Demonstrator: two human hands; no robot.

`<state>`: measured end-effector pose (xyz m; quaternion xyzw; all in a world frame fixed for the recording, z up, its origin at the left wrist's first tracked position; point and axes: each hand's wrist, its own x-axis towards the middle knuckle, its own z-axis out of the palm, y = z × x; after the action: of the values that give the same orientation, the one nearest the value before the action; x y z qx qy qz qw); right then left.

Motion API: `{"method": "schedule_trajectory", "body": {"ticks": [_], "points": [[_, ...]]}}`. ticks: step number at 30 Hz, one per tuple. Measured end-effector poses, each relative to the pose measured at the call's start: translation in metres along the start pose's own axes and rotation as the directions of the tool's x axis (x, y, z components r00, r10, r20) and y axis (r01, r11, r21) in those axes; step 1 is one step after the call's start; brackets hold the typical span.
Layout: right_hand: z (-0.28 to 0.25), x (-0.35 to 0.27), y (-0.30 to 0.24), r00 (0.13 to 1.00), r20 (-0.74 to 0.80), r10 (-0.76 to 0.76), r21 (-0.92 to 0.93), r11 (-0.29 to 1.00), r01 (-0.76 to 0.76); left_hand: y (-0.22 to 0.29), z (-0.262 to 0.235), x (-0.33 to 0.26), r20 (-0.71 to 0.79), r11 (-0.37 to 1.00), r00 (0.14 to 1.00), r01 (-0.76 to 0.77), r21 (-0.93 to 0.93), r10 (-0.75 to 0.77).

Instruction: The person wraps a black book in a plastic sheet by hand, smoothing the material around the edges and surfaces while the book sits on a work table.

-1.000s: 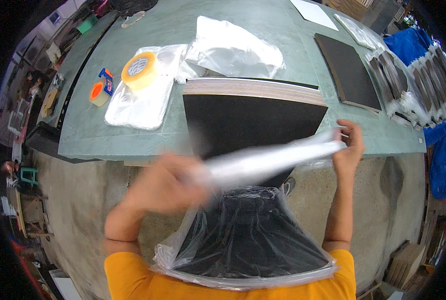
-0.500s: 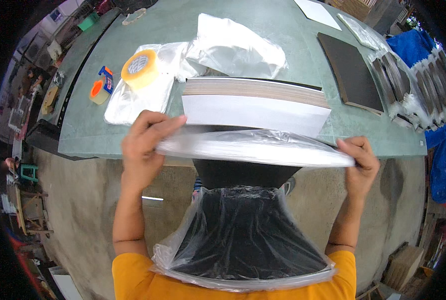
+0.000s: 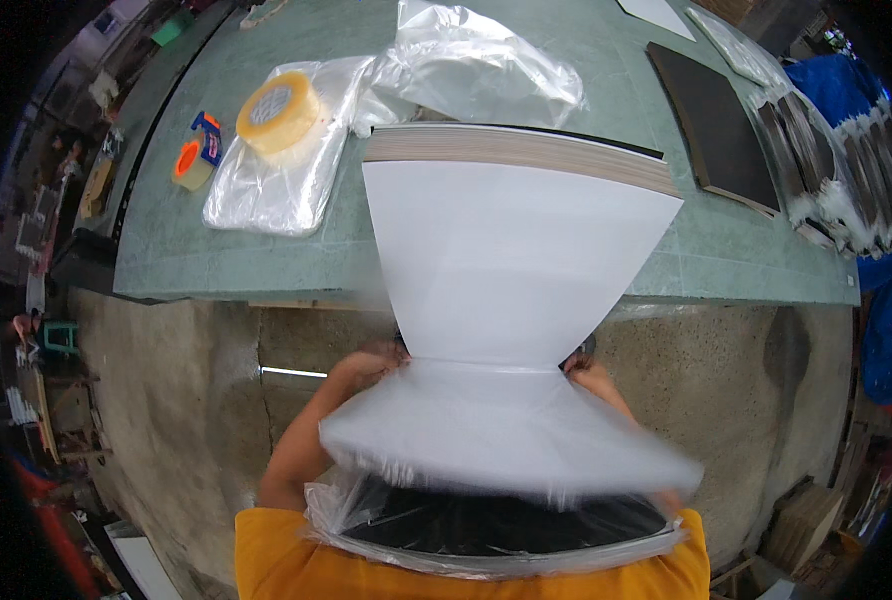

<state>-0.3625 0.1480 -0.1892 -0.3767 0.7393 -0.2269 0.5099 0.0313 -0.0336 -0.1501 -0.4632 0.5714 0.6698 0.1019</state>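
Observation:
A thick stack of boards (image 3: 526, 150) has a white top face (image 3: 516, 240) that narrows toward me past the table's front edge. A clear plastic bag (image 3: 506, 425) meets the near end of this white face and flares toward my body, blurred by motion. My left hand (image 3: 371, 362) is closed at the bag's left side, by the narrow part. At the opposite side my right hand (image 3: 591, 378) is closed too, its fingertips partly hidden. Against my body lies a plastic-wrapped black panel (image 3: 496, 520), partly covered by the bag.
On the green table (image 3: 286, 265), a large tape roll (image 3: 278, 110) rests on flat plastic bags (image 3: 266, 200). Left of it is a tape dispenser (image 3: 198, 155). Crumpled plastic (image 3: 486, 65) lies behind the stack. A dark board stack (image 3: 716, 130) and wrapped bundles (image 3: 816, 170) are at right.
Both hands have come down toward me and closer together, bringing the plastic bag from above the table edge to near my body. More of the white face shows; the black panel is more covered.

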Motion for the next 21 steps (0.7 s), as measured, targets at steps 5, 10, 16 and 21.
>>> {"method": "schedule_trajectory", "body": {"ticks": [5, 10, 16, 21], "points": [[-0.077, -0.096, -0.186, 0.947, -0.114, -0.299, 0.168, 0.934, 0.315, 0.132, -0.014, -0.112, -0.208, 0.853, 0.880, -0.316, 0.415, 0.427], [-0.038, -0.127, -0.230, -0.079, 0.755, -0.651, 0.637, 0.700, 0.324, 0.188, 0.030, -0.156, 0.715, 0.594, 0.198, -0.721, -0.357, 0.671], [0.034, -0.066, -0.123, 0.458, 0.831, -0.315, 0.014, 0.836, 0.548, 0.036, 0.074, -0.048, 0.328, 0.891, 0.860, -0.443, 0.100, 0.391], [0.040, -0.030, -0.098, 0.743, 0.642, -0.189, -0.324, 0.811, 0.487, 0.094, -0.002, -0.042, 0.458, 0.841, 0.884, -0.316, 0.439, 0.093]]}}
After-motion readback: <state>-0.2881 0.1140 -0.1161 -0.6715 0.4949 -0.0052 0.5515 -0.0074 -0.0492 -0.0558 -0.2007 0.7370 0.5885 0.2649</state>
